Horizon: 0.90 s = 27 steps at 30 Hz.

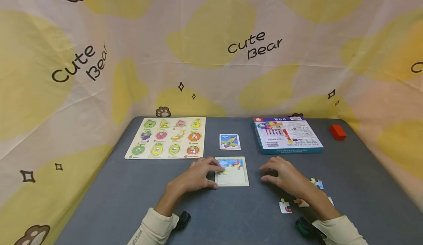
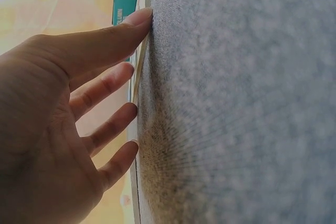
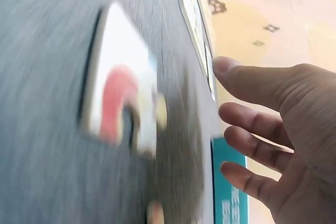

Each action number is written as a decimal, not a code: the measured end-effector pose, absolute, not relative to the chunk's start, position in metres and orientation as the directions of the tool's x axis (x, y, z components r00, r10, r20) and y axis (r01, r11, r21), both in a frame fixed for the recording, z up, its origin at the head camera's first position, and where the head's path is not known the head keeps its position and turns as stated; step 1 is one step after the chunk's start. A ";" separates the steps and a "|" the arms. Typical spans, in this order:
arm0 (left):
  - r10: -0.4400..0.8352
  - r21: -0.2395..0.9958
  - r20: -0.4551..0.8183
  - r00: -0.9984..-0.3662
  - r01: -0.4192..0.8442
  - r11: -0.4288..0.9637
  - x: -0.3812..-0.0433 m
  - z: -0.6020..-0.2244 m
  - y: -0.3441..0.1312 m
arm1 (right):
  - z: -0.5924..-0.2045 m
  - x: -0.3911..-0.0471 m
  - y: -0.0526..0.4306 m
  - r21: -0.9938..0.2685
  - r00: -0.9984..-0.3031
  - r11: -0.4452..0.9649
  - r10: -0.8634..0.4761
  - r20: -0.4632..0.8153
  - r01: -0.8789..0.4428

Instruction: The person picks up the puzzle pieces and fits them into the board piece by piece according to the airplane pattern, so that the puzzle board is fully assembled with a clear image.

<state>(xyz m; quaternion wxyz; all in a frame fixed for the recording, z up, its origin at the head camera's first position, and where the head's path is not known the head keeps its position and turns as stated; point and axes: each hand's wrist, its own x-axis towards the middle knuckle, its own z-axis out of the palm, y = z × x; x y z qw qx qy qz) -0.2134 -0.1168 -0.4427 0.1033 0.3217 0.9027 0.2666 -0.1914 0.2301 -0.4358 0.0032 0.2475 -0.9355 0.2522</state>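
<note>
My left hand (image 1: 202, 174) rests at the left side of a square puzzle tray (image 1: 231, 182), thumb by the tray's lower left corner and a finger over the joined pieces. Those pieces show blue sky and part of a red-and-yellow plane along the tray's upper part. In the left wrist view the left fingers (image 2: 110, 85) are spread. To the right of the tray, my right hand (image 1: 281, 174) hovers with loosely bent fingers and nothing between them. Loose jigsaw pieces lie near and under the right forearm, including one with a red curve (image 1: 285, 206), large in the right wrist view.
Behind the tray lies a card with a yellow plane (image 1: 229, 142). A fruit board (image 1: 165, 138) is at the back left. At the back right are a flat teal-edged box (image 1: 289, 136) and a red block (image 1: 337, 132). A printed cloth (image 1: 211, 54) hangs behind the table.
</note>
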 end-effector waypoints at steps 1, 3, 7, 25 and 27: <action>0.636 0.548 -0.015 -0.772 0.525 0.651 -0.213 -0.443 -0.117 | -0.435 -0.190 0.235 -0.469 -0.878 0.753 -0.460 0.129 -0.463; 0.634 0.548 -0.020 -0.773 0.522 0.654 -0.213 -0.443 -0.118 | -0.434 -0.187 0.244 -0.461 -0.885 0.765 -0.450 0.117 -0.450; 0.632 0.550 -0.030 -0.774 0.515 0.657 -0.213 -0.443 -0.118 | -0.430 -0.181 0.263 -0.449 -0.904 0.795 -0.420 0.078 -0.408; 0.632 0.562 -0.026 -0.775 0.511 0.651 -0.214 -0.443 -0.116 | -0.436 -0.165 0.325 -0.412 -0.941 0.851 -0.337 0.046 -0.325; 0.632 0.562 -0.024 -0.775 0.512 0.650 -0.214 -0.442 -0.117 | -0.437 -0.164 0.326 -0.407 -0.940 0.854 -0.339 0.040 -0.325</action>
